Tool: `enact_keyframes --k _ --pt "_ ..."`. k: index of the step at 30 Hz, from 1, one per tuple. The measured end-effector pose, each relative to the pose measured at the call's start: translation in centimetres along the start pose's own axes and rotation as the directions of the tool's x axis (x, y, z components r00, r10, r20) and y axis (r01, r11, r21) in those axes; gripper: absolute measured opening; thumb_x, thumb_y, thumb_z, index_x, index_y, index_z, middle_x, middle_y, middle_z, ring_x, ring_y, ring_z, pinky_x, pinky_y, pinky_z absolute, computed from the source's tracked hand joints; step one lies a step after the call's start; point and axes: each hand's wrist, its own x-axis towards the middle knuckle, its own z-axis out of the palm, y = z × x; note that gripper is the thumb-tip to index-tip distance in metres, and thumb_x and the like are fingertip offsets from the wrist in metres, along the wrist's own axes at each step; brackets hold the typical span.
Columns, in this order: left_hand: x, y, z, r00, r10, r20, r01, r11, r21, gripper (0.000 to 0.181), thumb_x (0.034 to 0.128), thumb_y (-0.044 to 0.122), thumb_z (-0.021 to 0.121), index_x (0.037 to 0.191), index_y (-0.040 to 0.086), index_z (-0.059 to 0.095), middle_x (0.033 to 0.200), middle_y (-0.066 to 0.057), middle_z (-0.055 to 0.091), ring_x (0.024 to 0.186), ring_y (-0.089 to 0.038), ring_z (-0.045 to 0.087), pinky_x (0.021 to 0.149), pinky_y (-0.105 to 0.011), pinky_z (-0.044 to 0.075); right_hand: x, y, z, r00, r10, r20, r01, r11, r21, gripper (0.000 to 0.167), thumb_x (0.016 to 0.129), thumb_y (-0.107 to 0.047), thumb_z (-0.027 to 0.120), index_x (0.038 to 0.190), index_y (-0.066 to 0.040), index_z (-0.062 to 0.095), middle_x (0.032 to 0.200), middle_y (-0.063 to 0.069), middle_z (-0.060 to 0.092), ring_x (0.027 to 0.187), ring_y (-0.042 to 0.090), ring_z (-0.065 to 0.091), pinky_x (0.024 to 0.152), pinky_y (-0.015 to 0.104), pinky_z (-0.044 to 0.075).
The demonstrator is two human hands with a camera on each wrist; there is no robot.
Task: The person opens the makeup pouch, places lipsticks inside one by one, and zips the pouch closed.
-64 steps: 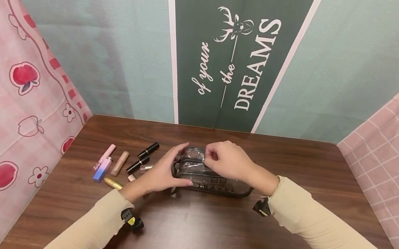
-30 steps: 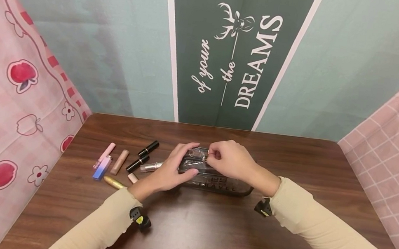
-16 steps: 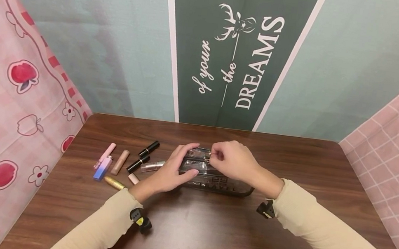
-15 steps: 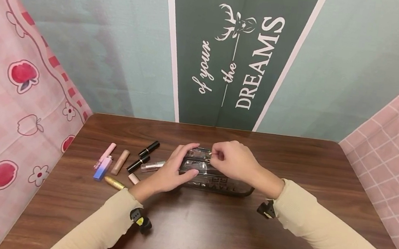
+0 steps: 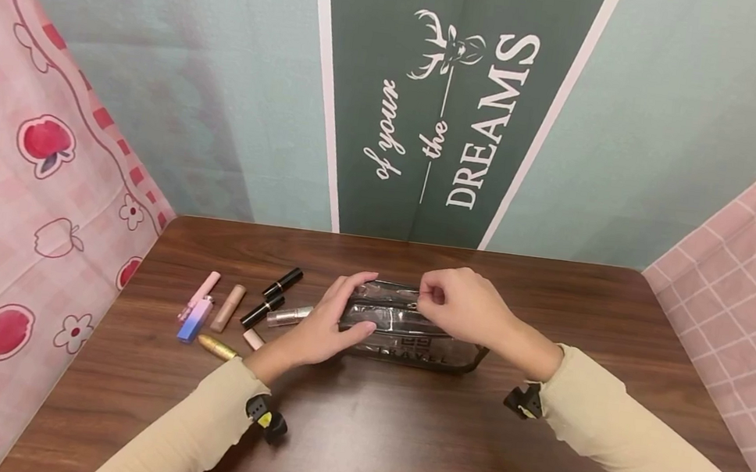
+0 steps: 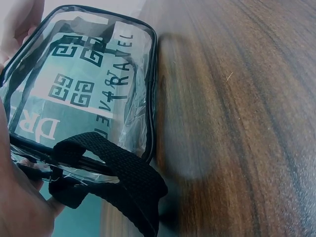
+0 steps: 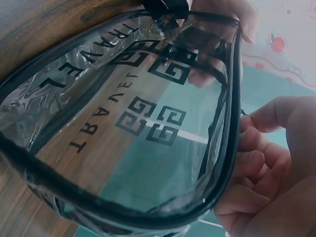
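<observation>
- Centre of the head view, a clear pouch (image 5: 401, 339) with black trim sat on the worktop (image 5: 359, 446), zipped side up.
- Left hand (image 5: 322, 329): thumb and fingers set wide apart, gripping the pouch's left end from both sides.
- Right hand (image 5: 468, 308): narrow pinch on what looked like a zip pull (image 5: 413, 305), top of pouch, right of its middle; pull mostly hidden by the fingers.
- Step, best guess: running the zip.
- Doing it well called for a firm left-hand hold so the pouch didn't slide or fold.
- Pull needed to stay low and in line with the seam; yanking upward would likely pucker the soft plastic and jam it.
- Black strap (image 6: 123, 168), lower middle of left-wrist view, best kept off the zip track.
- Silver tube (image 5: 286, 316) was partly behind the left hand, contact unclear; black tubes (image 5: 282, 282) and gold tube (image 5: 216, 347) lay loose at frame left, so left forearm needed care.
</observation>
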Motion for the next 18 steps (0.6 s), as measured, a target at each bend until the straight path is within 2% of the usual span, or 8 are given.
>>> enact_keyframes --k 18 --pt "-0.52 -0.30 -0.06 1.000 0.007 0.013 -0.008 1.000 0.013 0.072 0.0954 0.033 0.068 0.157 0.019 0.034 0.138 -0.010 0.046 0.125 -0.026 0.044 0.104 -0.053 0.038 -0.93 0.19 0.05 1.000 0.010 -0.005 -0.010 1.000 0.003 0.020 0.085 -0.009 0.061 0.069 -0.022 0.058 0.056 -0.011 0.044 0.052 0.008 0.045 0.050 0.030 0.034"
